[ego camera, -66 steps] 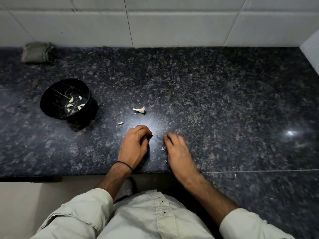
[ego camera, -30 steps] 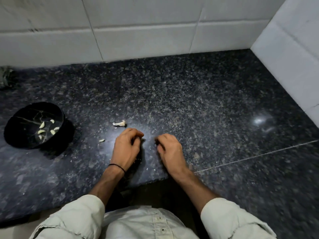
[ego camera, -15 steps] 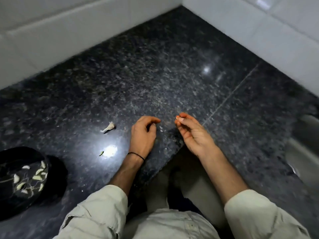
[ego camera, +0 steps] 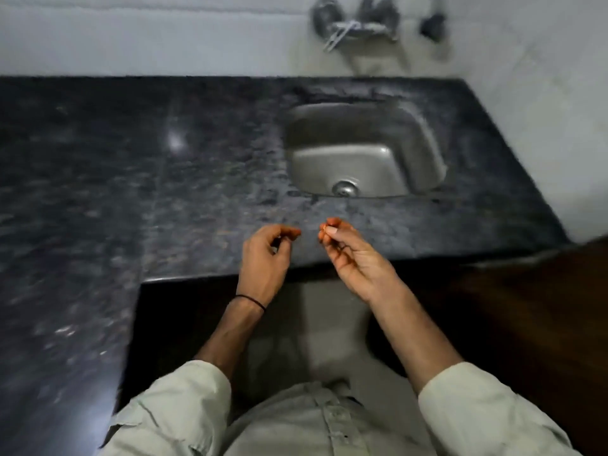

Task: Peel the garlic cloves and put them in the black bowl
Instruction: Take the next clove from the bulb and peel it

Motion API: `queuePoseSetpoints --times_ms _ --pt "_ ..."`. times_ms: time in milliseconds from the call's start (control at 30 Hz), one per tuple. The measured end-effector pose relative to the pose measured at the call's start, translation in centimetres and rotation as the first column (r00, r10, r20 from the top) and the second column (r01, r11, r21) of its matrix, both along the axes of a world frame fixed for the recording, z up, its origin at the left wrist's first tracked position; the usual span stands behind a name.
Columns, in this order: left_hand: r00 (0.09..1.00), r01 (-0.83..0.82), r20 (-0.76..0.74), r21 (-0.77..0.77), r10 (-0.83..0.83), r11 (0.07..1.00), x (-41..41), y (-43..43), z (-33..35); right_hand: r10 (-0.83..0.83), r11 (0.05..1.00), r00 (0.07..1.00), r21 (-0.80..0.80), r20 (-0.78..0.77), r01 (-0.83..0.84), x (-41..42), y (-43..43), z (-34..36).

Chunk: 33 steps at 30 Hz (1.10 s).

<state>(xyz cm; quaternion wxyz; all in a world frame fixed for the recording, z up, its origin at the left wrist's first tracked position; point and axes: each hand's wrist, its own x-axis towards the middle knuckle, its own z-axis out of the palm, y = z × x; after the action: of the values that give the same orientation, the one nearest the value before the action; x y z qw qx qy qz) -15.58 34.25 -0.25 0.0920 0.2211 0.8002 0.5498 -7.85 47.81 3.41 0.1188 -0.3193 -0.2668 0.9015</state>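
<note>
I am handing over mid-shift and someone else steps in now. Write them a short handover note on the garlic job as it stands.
Left hand: loosely curled, nothing visible in it.
Right hand: fingertips pinched together; whether anything is between them is too small to tell.
Both hover over the counter edge, before the sink.
Black bowl and garlic: out of view.
Done: cannot tell from here.
Left: likely find the bowl, peel any remaining cloves.
</note>
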Motion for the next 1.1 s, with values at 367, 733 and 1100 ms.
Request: queuePoseSetpoints --times_ms 367,733,1100 --pt "0.614 0.789 0.187 -0.11 -0.767 0.605 19.0 23.7 -4.9 -0.643 0.756 0.746 -0.008 0.173 0.654 28.1 17.1 -7.5" --pt "0.402 0.911 0.478 -0.297 -0.781 0.287 24.5 33.9 -20.9 -0.777 0.53 0.472 0.031 0.416 0.847 34.7 19.9 -24.5" --pt "0.411 0.845 0.539 -0.527 -0.735 0.085 22.1 36.8 -43.4 -0.681 0.573 0.419 0.08 0.601 0.816 31.1 21.8 -50.4"
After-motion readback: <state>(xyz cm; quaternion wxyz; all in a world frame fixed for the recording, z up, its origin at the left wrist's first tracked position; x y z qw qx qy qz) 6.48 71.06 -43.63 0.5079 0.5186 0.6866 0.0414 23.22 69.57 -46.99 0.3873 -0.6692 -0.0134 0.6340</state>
